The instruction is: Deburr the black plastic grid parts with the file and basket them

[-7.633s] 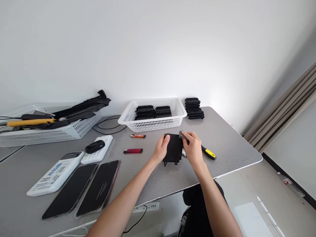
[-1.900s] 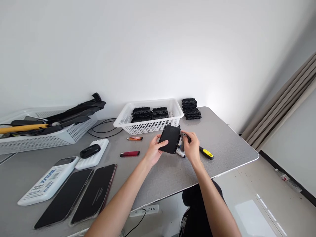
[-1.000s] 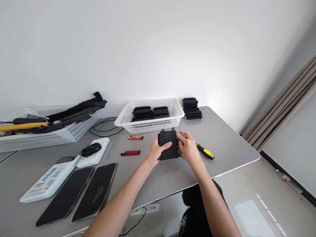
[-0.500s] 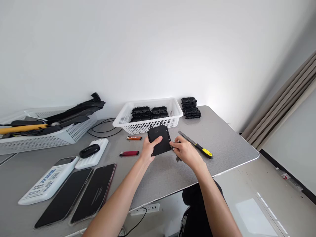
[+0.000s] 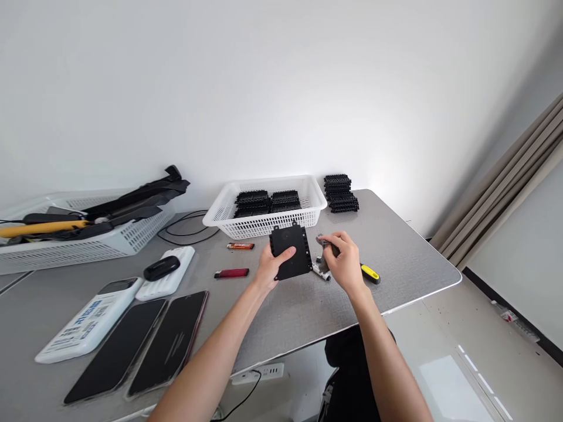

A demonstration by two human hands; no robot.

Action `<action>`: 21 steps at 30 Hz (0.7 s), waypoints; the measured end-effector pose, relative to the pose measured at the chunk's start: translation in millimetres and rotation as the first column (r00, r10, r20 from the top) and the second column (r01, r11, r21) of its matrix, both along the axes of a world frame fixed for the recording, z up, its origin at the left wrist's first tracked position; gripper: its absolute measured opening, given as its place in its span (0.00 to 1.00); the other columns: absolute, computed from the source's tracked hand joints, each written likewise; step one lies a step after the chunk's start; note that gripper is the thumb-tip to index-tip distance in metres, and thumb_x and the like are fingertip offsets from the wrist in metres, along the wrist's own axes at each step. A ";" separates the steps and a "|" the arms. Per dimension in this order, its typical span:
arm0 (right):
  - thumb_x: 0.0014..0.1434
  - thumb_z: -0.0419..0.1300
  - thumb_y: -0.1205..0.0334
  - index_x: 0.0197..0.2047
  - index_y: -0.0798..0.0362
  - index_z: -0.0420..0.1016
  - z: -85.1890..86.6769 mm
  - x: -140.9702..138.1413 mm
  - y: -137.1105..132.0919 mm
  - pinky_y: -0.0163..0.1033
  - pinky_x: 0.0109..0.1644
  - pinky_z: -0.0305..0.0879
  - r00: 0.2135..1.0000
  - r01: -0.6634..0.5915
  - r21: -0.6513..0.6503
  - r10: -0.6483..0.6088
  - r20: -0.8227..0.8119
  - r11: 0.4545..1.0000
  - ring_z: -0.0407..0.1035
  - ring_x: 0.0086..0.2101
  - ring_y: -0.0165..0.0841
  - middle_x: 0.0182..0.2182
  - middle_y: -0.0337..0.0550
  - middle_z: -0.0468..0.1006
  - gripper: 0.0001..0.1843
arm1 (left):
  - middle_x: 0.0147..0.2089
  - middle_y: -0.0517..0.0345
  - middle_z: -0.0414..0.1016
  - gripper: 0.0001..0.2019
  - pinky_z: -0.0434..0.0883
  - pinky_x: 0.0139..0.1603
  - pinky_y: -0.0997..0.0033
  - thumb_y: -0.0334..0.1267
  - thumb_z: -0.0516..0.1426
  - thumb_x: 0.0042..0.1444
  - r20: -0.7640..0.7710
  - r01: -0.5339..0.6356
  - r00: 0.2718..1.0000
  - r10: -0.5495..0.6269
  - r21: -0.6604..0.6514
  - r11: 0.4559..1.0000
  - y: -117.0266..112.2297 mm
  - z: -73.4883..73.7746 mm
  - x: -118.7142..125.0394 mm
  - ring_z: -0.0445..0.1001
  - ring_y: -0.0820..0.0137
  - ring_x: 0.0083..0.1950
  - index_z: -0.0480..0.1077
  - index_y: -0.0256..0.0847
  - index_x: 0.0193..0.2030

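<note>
One black plate (image 5: 297,268), in left hand (image 5: 269,266)

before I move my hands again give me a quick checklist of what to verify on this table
1. Left hand gripping the black plate: ok, thumb across its face.
2. Right hand holding the grey piece: ok.
3. Right hand clear of the plate: ok, a gap shows.
4. No loose items between the hands: not ok, a white pen lies there.
5. Far end of the yellow-and-black handle: cannot tell, hidden by the right hand.
</note>
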State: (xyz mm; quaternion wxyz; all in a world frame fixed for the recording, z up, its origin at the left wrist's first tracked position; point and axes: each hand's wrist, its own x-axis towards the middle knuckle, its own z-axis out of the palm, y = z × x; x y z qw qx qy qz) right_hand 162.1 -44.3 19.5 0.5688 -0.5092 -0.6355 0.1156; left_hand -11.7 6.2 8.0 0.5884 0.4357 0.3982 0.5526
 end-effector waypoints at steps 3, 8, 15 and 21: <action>0.62 0.50 0.67 0.50 0.51 0.77 -3.1 -0.6 2.5 0.34 0.40 0.67 0.998 0.064 0.027 -0.063 -0.025 0.998 0.70 0.34 0.29 0.40 0.45 0.71 0.18 | 0.41 0.50 0.79 0.28 0.76 0.43 0.59 0.42 0.72 0.32 -0.029 0.061 0.998 -0.061 0.000 0.998 -2.9 2.5 1.4 0.78 0.57 0.41 0.72 0.38 0.43; 0.65 0.49 0.66 0.55 0.50 0.74 -12.2 -2.8 7.6 0.37 0.42 0.68 0.984 0.066 0.051 -0.074 0.162 0.997 0.71 0.39 0.33 0.43 0.48 0.71 0.19 | 0.43 0.48 0.79 0.29 0.77 0.41 0.57 0.42 0.72 0.34 -0.081 0.159 0.984 -0.161 -0.021 0.987 -7.6 4.1 4.3 0.78 0.55 0.43 0.72 0.39 0.45; 0.64 0.48 0.69 0.57 0.51 0.72 -11.3 -2.6 4.7 0.35 0.42 0.67 0.910 -0.050 -0.032 0.058 0.411 0.998 0.71 0.39 0.33 0.45 0.49 0.70 0.21 | 0.41 0.48 0.80 0.29 0.77 0.42 0.59 0.43 0.72 0.33 -0.053 0.083 0.995 -0.082 0.021 0.996 -5.2 1.5 2.8 0.79 0.56 0.41 0.72 0.37 0.44; 0.61 0.50 0.72 0.54 0.51 0.75 -6.6 -6.1 -3.7 0.32 0.37 0.63 0.871 -0.162 -0.147 0.212 0.444 0.976 0.67 0.30 0.26 0.43 0.45 0.70 0.21 | 0.37 0.52 0.79 0.27 0.77 0.39 0.59 0.43 0.72 0.32 -0.004 -0.064 0.998 0.064 0.047 0.997 5.0 1.5 -7.0 0.78 0.60 0.36 0.72 0.38 0.41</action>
